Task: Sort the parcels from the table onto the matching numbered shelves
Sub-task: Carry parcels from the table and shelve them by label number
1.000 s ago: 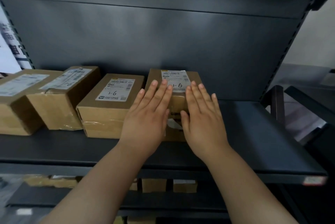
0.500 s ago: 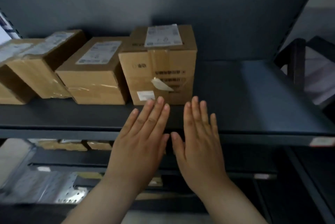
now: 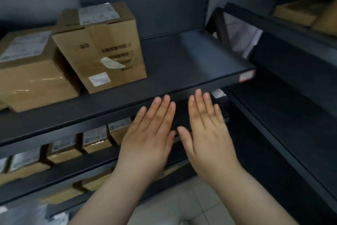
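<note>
A brown cardboard parcel [image 3: 102, 46] with a white label on top stands upright on the dark metal shelf [image 3: 191, 60], close beside a wider parcel [image 3: 31, 71] to its left. My left hand [image 3: 151, 137] and my right hand [image 3: 207, 131] hover side by side in front of and below the shelf's front edge, palms down, fingers straight. Neither hand holds or touches anything. The parcel sits apart from both hands, up and to the left.
The right half of the shelf is bare, with a red-and-white tag [image 3: 246, 76] at its front corner. Lower shelves hold several small parcels [image 3: 94, 141]. Another dark rack [image 3: 284, 29] with boxes [image 3: 300, 11] stands to the right. Pale floor tiles [image 3: 182, 204] lie below.
Both hands have let go of the parcel and drawn back from the shelf toward me. My view has swung right, so the parcels now sit at the left.
</note>
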Demonstrator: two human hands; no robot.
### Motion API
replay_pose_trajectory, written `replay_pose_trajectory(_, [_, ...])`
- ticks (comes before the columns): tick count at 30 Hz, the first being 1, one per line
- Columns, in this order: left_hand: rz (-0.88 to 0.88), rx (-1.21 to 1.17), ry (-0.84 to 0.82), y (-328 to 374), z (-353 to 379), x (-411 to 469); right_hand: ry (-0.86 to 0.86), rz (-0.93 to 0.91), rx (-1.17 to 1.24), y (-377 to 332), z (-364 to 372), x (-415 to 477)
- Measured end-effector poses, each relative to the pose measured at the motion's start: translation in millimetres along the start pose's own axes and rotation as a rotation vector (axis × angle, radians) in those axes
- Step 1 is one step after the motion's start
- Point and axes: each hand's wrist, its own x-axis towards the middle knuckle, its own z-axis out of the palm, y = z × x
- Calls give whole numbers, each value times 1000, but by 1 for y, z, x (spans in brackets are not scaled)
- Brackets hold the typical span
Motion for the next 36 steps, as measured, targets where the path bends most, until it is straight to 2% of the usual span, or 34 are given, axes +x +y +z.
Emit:
replay_pose_trajectory(7, [321,-205,-4,27,-21,-29,14,333,-212,-33,-52,-94])
replay_pose_trajectory(12, [582,-338,-33,76,-21,-72,13,621,-374,-59,-83,-187])
replay_pose_trajectory(15, [741,-440,-47,122,-30,-98,15,798,-452,-70,-111,-243])
replay_pose_trajectory(19, [959,-524,-34,184,-51,-133,112,1014,-511,-84,-153,-313])
replay_pose_trajectory(25, [1195,-607,-42,287,-94,-196,175,1233,-594,-107,-215,-419])
replay_pose_trajectory(36, [1695,-875,22,518,-229,-426,345,1670,-836,-200,-377,-660])
